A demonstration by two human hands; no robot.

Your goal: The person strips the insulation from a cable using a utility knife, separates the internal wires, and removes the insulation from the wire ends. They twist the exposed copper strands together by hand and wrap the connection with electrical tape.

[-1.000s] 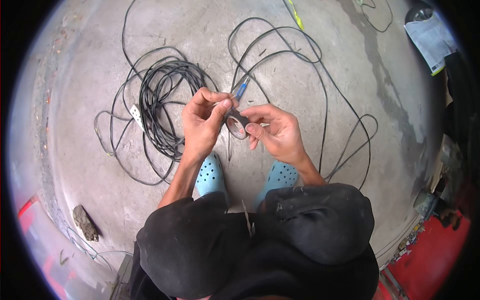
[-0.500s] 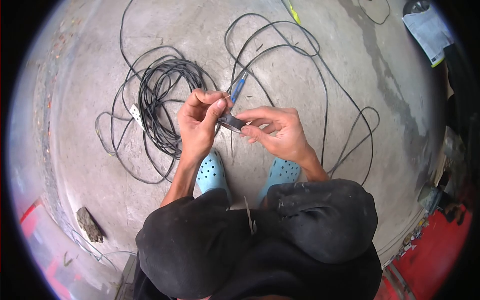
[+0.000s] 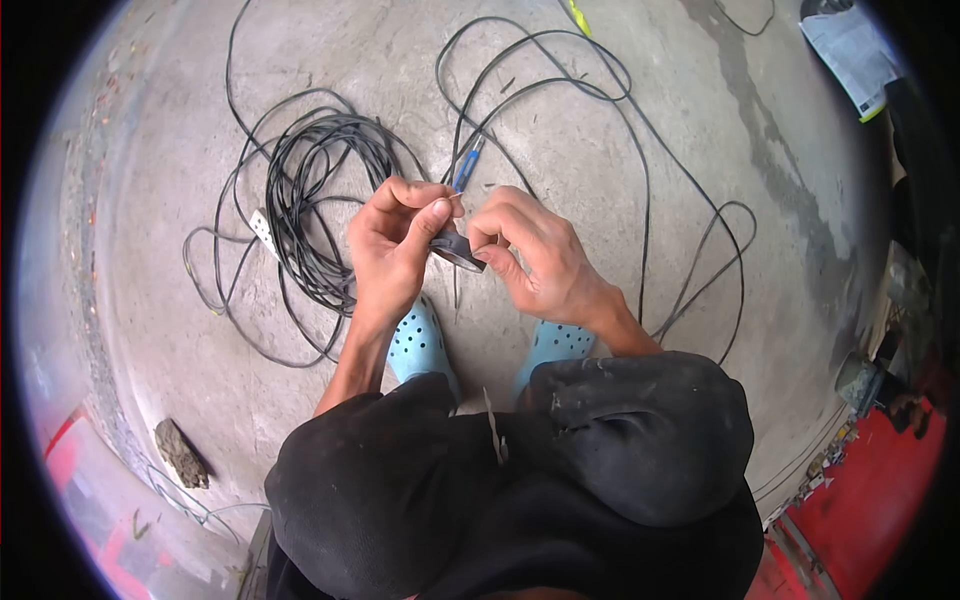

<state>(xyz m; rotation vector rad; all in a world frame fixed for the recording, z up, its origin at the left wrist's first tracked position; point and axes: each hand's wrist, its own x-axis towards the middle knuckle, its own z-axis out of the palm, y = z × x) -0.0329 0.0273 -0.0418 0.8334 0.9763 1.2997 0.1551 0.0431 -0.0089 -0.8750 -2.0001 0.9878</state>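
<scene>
Above the floor, between my two hands, is a roll of black electrical tape (image 3: 457, 249), tilted, with its inner ring showing. My left hand (image 3: 390, 238) is closed in a pinch on a thin wire (image 3: 457, 195) just above the roll; its tip sticks out past the fingers. At the roll's right edge, my right hand (image 3: 548, 258) has curled fingers, with thumb and forefinger pinching the tape. Beyond the hands, a blue utility knife (image 3: 467, 168) lies on the floor among loops of black cable (image 3: 520, 45).
Left of my hands lies a large coil of black cable (image 3: 285, 190) with a white power strip (image 3: 264, 232). Light blue clogs (image 3: 417, 343) are below my hands. A stone chunk (image 3: 180, 455) rests at lower left. A printed bag (image 3: 852, 60) lies at upper right.
My right hand's fingers have curled in from a more stretched grip, and the hand has turned upward at the roll. My left hand keeps its pinch. The view has shifted slightly.
</scene>
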